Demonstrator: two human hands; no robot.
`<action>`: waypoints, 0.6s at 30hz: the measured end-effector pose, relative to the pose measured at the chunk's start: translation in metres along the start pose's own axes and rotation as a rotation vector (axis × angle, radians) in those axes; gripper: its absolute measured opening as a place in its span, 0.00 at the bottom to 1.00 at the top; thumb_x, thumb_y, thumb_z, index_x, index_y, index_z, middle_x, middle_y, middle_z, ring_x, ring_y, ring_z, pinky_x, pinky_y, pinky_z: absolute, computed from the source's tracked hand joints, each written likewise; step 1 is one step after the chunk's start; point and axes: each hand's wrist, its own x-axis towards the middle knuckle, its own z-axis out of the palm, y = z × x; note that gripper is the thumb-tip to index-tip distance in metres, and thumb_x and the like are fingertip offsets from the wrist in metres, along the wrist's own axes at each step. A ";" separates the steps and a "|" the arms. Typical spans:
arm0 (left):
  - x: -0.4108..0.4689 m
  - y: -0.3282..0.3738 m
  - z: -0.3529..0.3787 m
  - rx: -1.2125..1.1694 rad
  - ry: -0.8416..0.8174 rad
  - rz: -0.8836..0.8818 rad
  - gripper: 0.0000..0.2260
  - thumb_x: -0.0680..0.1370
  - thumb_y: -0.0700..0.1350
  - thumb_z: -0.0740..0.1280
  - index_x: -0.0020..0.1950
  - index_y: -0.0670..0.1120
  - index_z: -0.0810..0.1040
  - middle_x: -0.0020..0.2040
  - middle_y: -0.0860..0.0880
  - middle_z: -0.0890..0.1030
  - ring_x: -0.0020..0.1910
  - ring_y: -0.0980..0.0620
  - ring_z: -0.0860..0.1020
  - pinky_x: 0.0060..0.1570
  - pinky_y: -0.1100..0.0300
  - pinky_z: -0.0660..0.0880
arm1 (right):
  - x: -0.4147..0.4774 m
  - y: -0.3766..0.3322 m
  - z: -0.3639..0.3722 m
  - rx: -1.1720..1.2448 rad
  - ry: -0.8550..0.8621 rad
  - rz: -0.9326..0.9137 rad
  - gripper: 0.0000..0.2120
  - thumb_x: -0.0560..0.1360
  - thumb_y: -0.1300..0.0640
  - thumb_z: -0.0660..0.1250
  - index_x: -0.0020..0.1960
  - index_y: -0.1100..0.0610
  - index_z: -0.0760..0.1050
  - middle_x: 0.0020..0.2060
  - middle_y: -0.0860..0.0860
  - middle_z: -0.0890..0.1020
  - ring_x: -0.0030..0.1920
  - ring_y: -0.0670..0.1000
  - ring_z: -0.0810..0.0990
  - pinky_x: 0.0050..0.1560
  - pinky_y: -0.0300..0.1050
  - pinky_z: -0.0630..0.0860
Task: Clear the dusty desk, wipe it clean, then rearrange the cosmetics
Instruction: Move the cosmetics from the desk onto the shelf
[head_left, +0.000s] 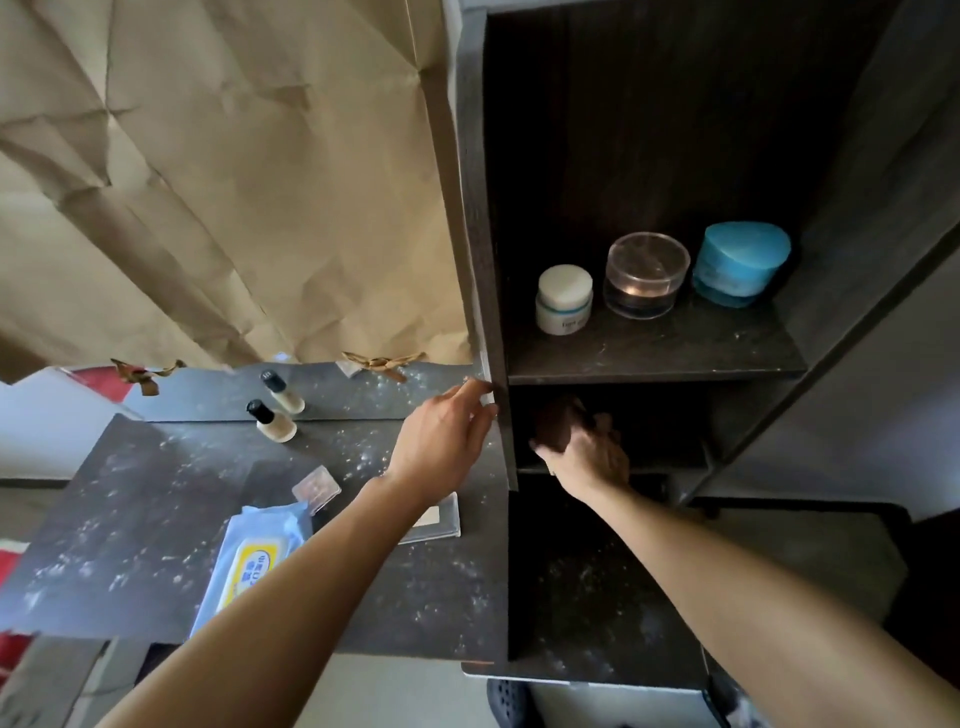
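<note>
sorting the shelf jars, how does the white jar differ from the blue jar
The white jar is smaller than the blue jar. The white jar has a white lid and a printed band; the blue jar has a blue lid and body. The white jar stands left in the row, the blue jar right. Both sit lidded on one shelf beside a clear tub.

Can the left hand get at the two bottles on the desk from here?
Probably yes: the left hand only touches the side panel, and bare dusty desk lies between it and the bottles.
</note>
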 end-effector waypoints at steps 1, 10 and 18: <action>0.001 -0.004 0.000 -0.005 -0.011 0.020 0.10 0.80 0.48 0.61 0.59 0.47 0.75 0.46 0.48 0.82 0.41 0.43 0.80 0.36 0.52 0.76 | 0.001 -0.003 0.004 0.013 0.005 -0.002 0.35 0.71 0.37 0.64 0.73 0.50 0.58 0.65 0.59 0.65 0.63 0.62 0.68 0.57 0.53 0.73; 0.010 -0.026 0.002 -0.017 -0.104 0.155 0.11 0.80 0.49 0.60 0.57 0.46 0.76 0.46 0.48 0.82 0.41 0.43 0.80 0.37 0.51 0.77 | 0.013 -0.015 0.010 -0.144 -0.019 -0.086 0.18 0.80 0.47 0.53 0.61 0.56 0.72 0.57 0.56 0.78 0.61 0.58 0.71 0.52 0.51 0.74; -0.034 -0.061 -0.008 0.064 -0.166 -0.052 0.10 0.78 0.48 0.64 0.57 0.48 0.77 0.46 0.49 0.83 0.43 0.45 0.81 0.40 0.53 0.77 | -0.019 0.000 -0.009 -0.186 0.101 -0.161 0.15 0.78 0.46 0.56 0.59 0.51 0.73 0.56 0.52 0.75 0.58 0.54 0.73 0.49 0.48 0.74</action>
